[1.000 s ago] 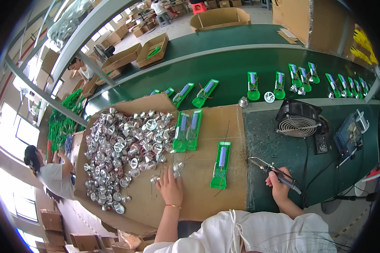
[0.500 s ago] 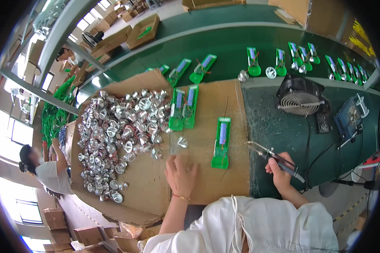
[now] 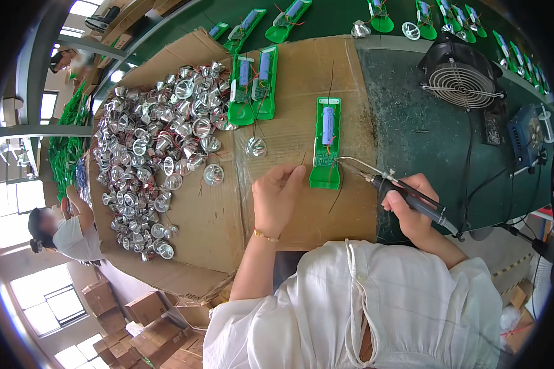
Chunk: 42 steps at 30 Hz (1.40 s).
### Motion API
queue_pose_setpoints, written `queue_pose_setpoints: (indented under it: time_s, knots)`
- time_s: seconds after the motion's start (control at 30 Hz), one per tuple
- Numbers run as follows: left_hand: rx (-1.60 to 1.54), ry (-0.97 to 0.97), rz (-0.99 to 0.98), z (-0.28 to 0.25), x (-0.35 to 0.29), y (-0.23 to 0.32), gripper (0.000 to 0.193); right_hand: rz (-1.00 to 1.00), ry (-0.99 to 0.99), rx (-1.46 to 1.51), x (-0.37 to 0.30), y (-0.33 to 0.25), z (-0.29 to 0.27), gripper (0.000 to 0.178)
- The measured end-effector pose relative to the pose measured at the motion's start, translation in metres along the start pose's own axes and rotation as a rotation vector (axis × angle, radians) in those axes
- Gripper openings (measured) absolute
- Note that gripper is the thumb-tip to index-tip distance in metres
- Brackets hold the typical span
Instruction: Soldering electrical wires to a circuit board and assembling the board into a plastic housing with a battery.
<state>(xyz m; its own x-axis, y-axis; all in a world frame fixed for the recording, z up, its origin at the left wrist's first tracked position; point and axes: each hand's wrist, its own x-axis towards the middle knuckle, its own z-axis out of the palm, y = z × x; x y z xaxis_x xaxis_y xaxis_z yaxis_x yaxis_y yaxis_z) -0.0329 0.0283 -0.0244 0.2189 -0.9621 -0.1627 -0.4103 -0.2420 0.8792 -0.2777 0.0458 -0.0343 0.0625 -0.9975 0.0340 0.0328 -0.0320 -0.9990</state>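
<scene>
A green plastic housing (image 3: 324, 179) lies on the cardboard in front of me, holding a purple cylindrical battery (image 3: 328, 126) and a small circuit board (image 3: 324, 155) with thin wires. My right hand (image 3: 412, 212) grips a soldering iron (image 3: 406, 195) with a thin curved metal tube along it. The tube's end reaches the board's right edge; whether the iron's tip touches is too small to tell. To the left of the housing, my left hand (image 3: 274, 200) is closed in a pinch, a thin wire (image 3: 303, 158) sticking up from its fingertips.
Many silver reflector cups (image 3: 160, 147) with wires are heaped on the cardboard (image 3: 209, 258) at left. Two filled green housings (image 3: 266, 83) lie beyond, more along the back. A black fan (image 3: 458, 80) and a blue soldering station (image 3: 526, 138) stand right. A person (image 3: 74, 234) works far left.
The view has shifted, so the bench sits higher. My left hand has risen from the cardboard to beside the housing, now pinching a wire. My right hand has brought the iron left to the board.
</scene>
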Motion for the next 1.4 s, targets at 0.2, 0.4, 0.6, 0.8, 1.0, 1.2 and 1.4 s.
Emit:
queue_pose_setpoints:
  time_s: [0.2, 0.4, 0.6, 0.8, 1.0, 1.2, 1.4]
  knots:
    - [0.033, -0.036, -0.008, 0.012, -0.006, -0.004, 0.021, -0.022, -0.045, -0.088, 0.002, 0.001, 0.010, 0.020]
    - [0.126, -0.005, 0.104, 0.018, -0.008, -0.005, 0.021, 0.035, -0.010, -0.064, 0.001, 0.003, 0.012, 0.020]
    - [0.177, 0.051, 0.175, 0.023, -0.006, -0.003, 0.019, 0.032, -0.001, -0.047, 0.002, 0.007, 0.015, 0.020]
    - [0.174, 0.056, 0.194, 0.024, -0.004, -0.004, 0.017, 0.035, -0.071, -0.118, 0.003, 0.005, 0.014, 0.016]
    - [0.119, 0.037, 0.164, 0.025, -0.005, -0.004, 0.019, 0.106, -0.008, 0.001, 0.004, 0.000, 0.019, 0.014]
    - [0.113, 0.041, 0.162, 0.025, -0.004, -0.004, 0.019, 0.052, -0.007, -0.022, 0.006, -0.005, 0.018, 0.015]
    - [0.135, 0.045, 0.161, 0.025, -0.004, -0.003, 0.020, 0.096, -0.008, 0.040, 0.007, -0.001, 0.018, 0.019]
